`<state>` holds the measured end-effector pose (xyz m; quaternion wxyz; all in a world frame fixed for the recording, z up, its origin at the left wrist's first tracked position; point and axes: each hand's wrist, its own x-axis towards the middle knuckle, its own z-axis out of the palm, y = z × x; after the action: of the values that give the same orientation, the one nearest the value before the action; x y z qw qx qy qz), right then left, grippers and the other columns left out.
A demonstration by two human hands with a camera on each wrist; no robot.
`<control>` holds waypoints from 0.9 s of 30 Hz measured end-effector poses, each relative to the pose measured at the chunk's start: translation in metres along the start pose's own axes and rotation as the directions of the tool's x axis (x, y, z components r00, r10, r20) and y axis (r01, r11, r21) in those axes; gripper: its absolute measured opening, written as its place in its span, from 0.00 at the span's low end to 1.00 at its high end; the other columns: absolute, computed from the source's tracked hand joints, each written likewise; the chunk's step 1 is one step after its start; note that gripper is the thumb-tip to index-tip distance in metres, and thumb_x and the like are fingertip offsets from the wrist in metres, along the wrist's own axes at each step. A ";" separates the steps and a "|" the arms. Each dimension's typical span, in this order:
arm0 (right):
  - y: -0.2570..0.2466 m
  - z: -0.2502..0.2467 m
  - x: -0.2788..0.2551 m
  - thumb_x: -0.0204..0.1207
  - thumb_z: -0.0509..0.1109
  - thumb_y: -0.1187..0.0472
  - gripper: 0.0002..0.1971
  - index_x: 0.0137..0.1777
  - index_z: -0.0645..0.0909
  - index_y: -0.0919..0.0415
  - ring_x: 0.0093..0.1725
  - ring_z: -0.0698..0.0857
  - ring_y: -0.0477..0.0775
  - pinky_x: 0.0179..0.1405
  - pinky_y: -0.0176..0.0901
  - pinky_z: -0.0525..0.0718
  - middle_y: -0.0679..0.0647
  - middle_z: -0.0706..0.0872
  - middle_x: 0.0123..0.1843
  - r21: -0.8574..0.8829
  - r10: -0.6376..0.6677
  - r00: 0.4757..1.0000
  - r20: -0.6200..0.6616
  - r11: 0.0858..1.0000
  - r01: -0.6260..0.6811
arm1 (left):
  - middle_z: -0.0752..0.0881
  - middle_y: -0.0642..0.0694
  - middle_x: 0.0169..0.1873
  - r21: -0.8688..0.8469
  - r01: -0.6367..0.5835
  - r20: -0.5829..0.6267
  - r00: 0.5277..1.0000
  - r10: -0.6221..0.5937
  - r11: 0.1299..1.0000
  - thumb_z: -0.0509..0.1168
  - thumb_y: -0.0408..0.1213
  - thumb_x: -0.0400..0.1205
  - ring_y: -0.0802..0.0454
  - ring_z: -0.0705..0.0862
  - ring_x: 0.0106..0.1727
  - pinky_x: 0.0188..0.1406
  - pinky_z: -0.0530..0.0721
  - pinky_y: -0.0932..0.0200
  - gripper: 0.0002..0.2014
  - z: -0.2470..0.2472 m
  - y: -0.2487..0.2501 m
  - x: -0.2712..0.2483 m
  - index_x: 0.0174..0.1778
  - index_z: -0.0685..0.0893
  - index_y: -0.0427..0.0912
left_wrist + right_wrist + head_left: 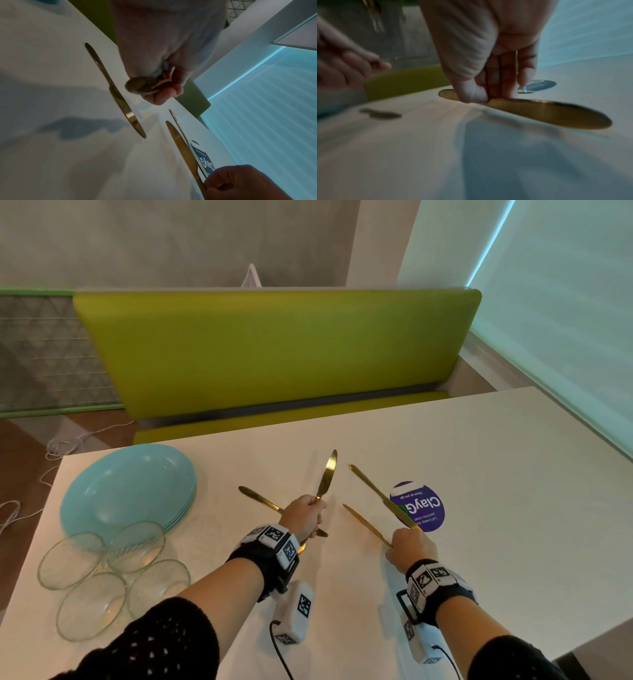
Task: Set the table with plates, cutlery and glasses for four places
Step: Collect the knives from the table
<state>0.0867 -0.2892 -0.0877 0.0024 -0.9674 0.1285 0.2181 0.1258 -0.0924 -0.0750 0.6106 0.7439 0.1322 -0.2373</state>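
My left hand grips a gold knife by the handle, blade pointing up off the white table. The handle end shows in my fist. A second gold knife lies flat under that hand. My right hand rests low on the table, its thumb and fingers pinching a gold knife that lies flat. Another gold knife runs from that hand across a purple sticker. A stack of teal plates and several clear glass bowls stand at the left.
A round purple sticker is stuck to the table right of the knives. A green padded bench runs along the far edge. A window blind borders the right side. White cables lie on the floor at left.
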 end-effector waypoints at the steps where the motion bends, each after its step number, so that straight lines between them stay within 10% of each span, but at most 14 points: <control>1: -0.001 -0.003 0.002 0.78 0.63 0.58 0.10 0.53 0.83 0.60 0.49 0.87 0.53 0.47 0.40 0.83 0.53 0.86 0.47 0.075 0.006 1.000 -0.001 0.997 -0.006 | 0.77 0.47 0.28 -0.010 -0.008 -0.002 1.000 0.008 1.000 0.57 0.36 0.85 0.53 0.74 0.26 0.25 0.74 0.62 0.07 -0.001 0.000 0.000 0.49 0.79 0.39; 5: -0.011 -0.025 0.010 0.77 0.68 0.59 0.07 0.42 0.85 0.60 0.38 0.84 0.48 0.43 0.38 0.85 0.51 0.86 0.38 0.610 -0.048 0.999 0.000 0.792 0.038 | 0.81 0.45 0.32 -0.089 0.016 -0.005 1.000 -0.017 0.996 0.58 0.36 0.85 0.53 0.78 0.30 0.31 0.80 0.60 0.07 -0.003 0.005 0.002 0.44 0.79 0.41; 10: -0.047 -0.049 0.002 0.78 0.66 0.70 0.06 0.41 0.82 0.65 0.28 0.83 0.49 0.29 0.36 0.81 0.58 0.86 0.33 0.973 -0.254 0.955 0.151 0.208 -0.098 | 0.85 0.43 0.37 -0.175 0.056 0.055 0.997 -0.047 0.983 0.59 0.36 0.85 0.48 0.84 0.35 0.41 0.86 0.51 0.06 0.003 0.013 0.001 0.50 0.79 0.38; 27: -0.076 -0.042 0.022 0.75 0.70 0.68 0.04 0.39 0.83 0.61 0.31 0.84 0.51 0.35 0.41 0.82 0.56 0.87 0.34 0.896 -0.263 0.952 0.157 0.444 -0.025 | 0.83 0.41 0.45 -0.020 0.021 0.009 1.000 -0.021 1.000 0.52 0.38 0.87 0.46 0.83 0.39 0.39 0.87 0.50 0.10 0.010 0.012 0.002 0.52 0.77 0.39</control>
<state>0.1429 -0.2235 -0.0633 0.5406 -0.7890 0.1529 0.2489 0.1314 -0.1054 -0.0678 0.6162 0.7351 0.1398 -0.2458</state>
